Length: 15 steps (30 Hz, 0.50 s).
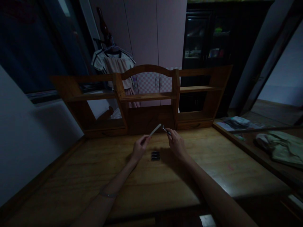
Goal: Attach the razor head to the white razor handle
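My left hand (139,148) is closed around the lower end of a slim, pale stick (155,129), which slants up and to the right. Just right of its tip, my right hand (177,143) pinches a small dark-handled tool (167,130) with a bent, shiny metal end. That bent end points toward the stick, with a narrow gap between them. Dim light hides the exact kind of both items. On the wooden desk (142,186), below and between my hands, lies a small black rectangular piece (155,156) with several dark rows across it.
A wooden shelf unit (148,96) stands along the desk's back edge. Clothes on a hanger (115,61) are behind it at left. To the right, a lower surface holds a pale green cloth bag (284,148) and plastic-wrapped items (239,122). A white wall (35,135) borders the left side.
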Available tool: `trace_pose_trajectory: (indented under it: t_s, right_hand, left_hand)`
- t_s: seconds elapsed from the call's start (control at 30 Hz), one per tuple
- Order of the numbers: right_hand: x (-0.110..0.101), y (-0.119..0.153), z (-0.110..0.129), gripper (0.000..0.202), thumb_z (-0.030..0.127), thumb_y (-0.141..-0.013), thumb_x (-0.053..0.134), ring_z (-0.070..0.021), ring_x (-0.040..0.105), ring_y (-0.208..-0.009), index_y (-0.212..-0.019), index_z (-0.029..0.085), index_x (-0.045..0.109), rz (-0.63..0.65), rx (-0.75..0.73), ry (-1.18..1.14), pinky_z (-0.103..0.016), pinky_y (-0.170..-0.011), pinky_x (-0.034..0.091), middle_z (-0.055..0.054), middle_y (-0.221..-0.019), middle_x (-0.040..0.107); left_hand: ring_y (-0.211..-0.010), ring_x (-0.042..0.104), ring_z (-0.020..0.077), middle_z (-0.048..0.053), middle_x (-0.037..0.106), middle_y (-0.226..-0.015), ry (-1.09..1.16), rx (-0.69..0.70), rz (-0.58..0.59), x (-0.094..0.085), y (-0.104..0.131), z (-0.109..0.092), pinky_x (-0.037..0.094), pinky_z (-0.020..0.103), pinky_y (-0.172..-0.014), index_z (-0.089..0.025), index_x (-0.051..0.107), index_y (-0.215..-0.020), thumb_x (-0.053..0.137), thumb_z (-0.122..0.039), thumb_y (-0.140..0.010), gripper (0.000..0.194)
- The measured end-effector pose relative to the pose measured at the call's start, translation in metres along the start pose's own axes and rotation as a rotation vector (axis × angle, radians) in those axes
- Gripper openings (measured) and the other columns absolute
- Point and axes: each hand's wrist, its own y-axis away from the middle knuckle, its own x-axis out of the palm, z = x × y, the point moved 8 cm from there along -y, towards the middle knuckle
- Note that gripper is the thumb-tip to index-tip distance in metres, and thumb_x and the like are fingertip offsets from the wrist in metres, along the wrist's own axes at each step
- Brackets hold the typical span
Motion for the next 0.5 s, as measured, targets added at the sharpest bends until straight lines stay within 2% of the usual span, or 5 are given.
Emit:
trace_pose_trajectory:
  t_s: [0.13, 0.37, 0.5]
  right_hand:
    - [0.001, 0.001, -0.001, 0.032, 0.016, -0.091, 0.039, -0.0215, 0.058, -0.093, -0.12, 0.021, 0.052, -0.004, -0.01, 0.009, -0.031, -0.08, 0.044, -0.009, -0.103, 0.062]
    - [-0.003, 0.0, 0.0, 0.029, 0.017, -0.091, 0.038, -0.022, 0.058, -0.092, -0.117, 0.019, 0.051, -0.037, -0.012, -0.032, -0.032, -0.078, 0.044, -0.01, -0.102, 0.061]
    - [-0.003, 0.002, -0.001, 0.024, 0.02, -0.092, 0.039, -0.0219, 0.058, -0.088, -0.111, 0.019, 0.054, -0.03, 0.009, 0.03, -0.031, -0.075, 0.043, -0.01, -0.099, 0.06]
  left_hand:
    - [-0.078, 0.059, 0.0165, 0.003, 0.066, -0.085, -0.014, 0.006, 0.052, 0.008, 0.002, -0.002, 0.043, 0.022, -0.069, -0.017, 0.065, -0.09, 0.046, -0.044, -0.087, 0.033]
    - [-0.072, 0.059, 0.0156, 0.003, 0.065, -0.077, -0.072, -0.051, -0.049, -0.005, -0.005, 0.012, 0.043, 0.022, -0.065, -0.016, 0.065, -0.087, 0.047, -0.046, -0.086, 0.035]
    - [-0.074, 0.058, 0.0155, 0.003, 0.065, -0.08, -0.059, -0.025, -0.054, -0.007, -0.003, 0.004, 0.043, 0.021, -0.065, -0.016, 0.065, -0.088, 0.046, -0.045, -0.086, 0.035]
